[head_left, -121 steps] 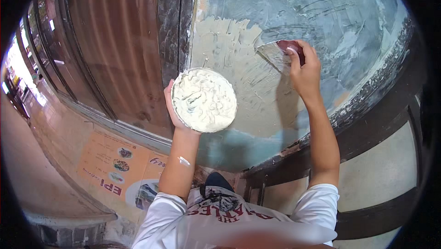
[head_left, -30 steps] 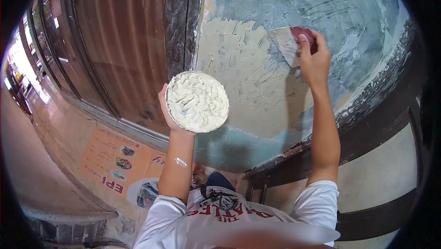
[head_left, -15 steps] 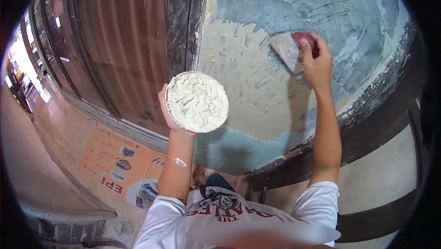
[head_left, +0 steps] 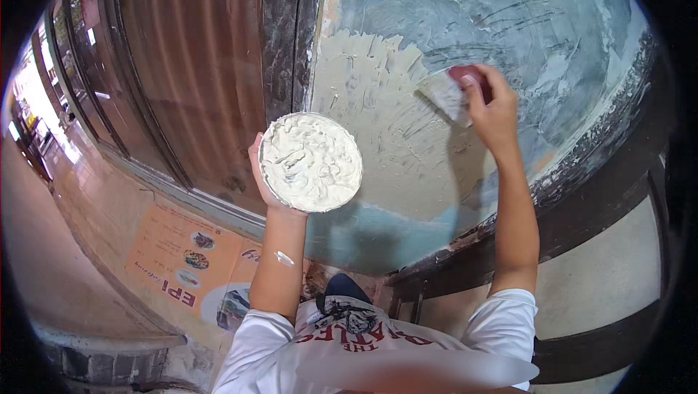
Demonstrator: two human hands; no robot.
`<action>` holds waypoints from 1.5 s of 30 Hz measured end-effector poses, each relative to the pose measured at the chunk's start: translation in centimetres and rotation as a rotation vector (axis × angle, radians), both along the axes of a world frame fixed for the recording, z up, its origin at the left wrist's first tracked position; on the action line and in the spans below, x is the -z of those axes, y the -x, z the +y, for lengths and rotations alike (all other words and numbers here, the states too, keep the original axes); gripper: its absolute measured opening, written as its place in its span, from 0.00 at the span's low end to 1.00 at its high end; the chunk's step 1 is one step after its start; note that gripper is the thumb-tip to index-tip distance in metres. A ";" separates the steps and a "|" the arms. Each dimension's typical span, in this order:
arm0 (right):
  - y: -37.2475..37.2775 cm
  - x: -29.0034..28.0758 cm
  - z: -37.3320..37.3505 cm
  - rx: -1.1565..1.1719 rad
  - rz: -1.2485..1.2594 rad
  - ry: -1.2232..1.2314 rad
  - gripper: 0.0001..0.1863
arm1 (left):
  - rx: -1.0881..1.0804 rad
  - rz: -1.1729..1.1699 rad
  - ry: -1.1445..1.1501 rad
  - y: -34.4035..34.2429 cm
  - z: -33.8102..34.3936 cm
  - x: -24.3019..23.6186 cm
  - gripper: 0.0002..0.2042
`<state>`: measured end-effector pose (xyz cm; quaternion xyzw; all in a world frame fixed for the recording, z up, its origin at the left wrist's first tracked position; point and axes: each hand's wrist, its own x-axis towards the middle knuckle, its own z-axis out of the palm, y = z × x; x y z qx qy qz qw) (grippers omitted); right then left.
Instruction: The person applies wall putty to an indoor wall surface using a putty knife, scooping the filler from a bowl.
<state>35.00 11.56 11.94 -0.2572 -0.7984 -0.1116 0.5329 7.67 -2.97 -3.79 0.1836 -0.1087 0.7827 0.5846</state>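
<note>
Looks like a building under renovation, from the patchily coated wall (head_left: 392, 161), scuffed dark frame (head_left: 281, 38) and orange floor sheet (head_left: 218, 259).

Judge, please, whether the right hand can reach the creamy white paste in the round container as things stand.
Probably yes: although the right hand holds a flat scraper with a dark red handle, nothing visible blocks it from the paste, which the left hand holds up, uncovered.

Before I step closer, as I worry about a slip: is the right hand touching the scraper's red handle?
Touching. The head view shows the right hand gripping the red handle, thumb laid against it.
</note>
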 end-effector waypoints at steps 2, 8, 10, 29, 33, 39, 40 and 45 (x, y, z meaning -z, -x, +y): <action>0.7 0.6 0.2 0.090 -0.064 -0.100 0.14 | 0.017 -0.004 -0.014 -0.2 0.0 -0.2 0.28; -0.2 -2.4 0.4 0.024 0.284 0.045 0.15 | 0.033 0.022 0.042 -0.5 0.2 -0.2 0.31; -0.3 -1.9 -0.3 -0.058 0.303 0.143 0.15 | 0.045 0.007 0.039 -0.3 0.3 -0.1 0.31; -0.3 0.7 -12.7 -0.284 -0.739 -0.341 0.14 | 0.158 0.071 -0.177 -1.4 1.1 -3.8 0.30; -0.3 1.1 -12.7 -0.297 -0.733 -0.346 0.15 | 0.162 0.109 -0.216 -1.8 1.2 -4.0 0.31; 0.2 2.0 -12.6 -0.310 -0.701 -0.354 0.16 | 0.167 0.090 -0.201 -1.8 1.3 -3.7 0.31; 0.3 2.1 -12.6 -0.317 -0.676 -0.360 0.16 | 0.152 0.083 -0.186 -1.8 1.2 -3.7 0.31; 0.6 2.2 -12.4 -0.336 -0.618 -0.350 0.14 | 0.160 0.096 -0.183 -1.7 1.1 -3.6 0.30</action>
